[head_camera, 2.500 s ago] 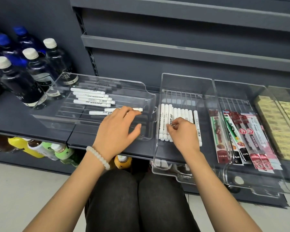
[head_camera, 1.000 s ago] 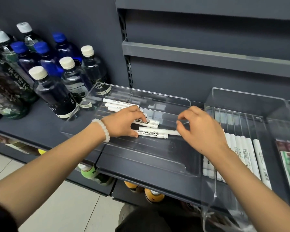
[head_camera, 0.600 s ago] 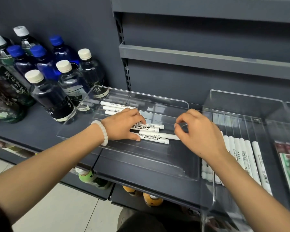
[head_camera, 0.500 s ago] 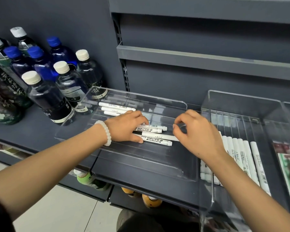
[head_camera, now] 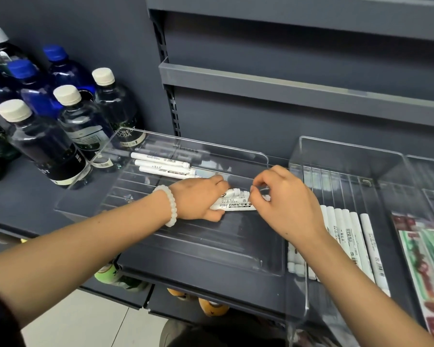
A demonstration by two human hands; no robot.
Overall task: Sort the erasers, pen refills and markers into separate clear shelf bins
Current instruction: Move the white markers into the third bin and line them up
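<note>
A wide clear bin (head_camera: 90, 196) lies on the grey shelf. Three white markers (head_camera: 161, 164) rest at its back. In the bin's middle my left hand (head_camera: 198, 199), with a white bead bracelet on the wrist, grips a small bundle of white markers (head_camera: 236, 202) lying crosswise. My right hand (head_camera: 286, 206) meets the bundle from the right, and its thumb and forefinger pinch the cap ends. To the right stands a second clear bin (head_camera: 336, 151) with a row of several white markers (head_camera: 348, 234). Packs of pen refills (head_camera: 426, 259) fill a further bin at the far right.
Dark bottles with white and blue caps (head_camera: 68, 126) stand on the shelf against the left bin's wall. Grey shelf rails (head_camera: 286, 88) run across the back panel. More bottles (head_camera: 211, 306) sit on a lower shelf.
My left hand has drawn the loose markers in the left bin together into one bundle. My right hand has closed in on their right ends.
</note>
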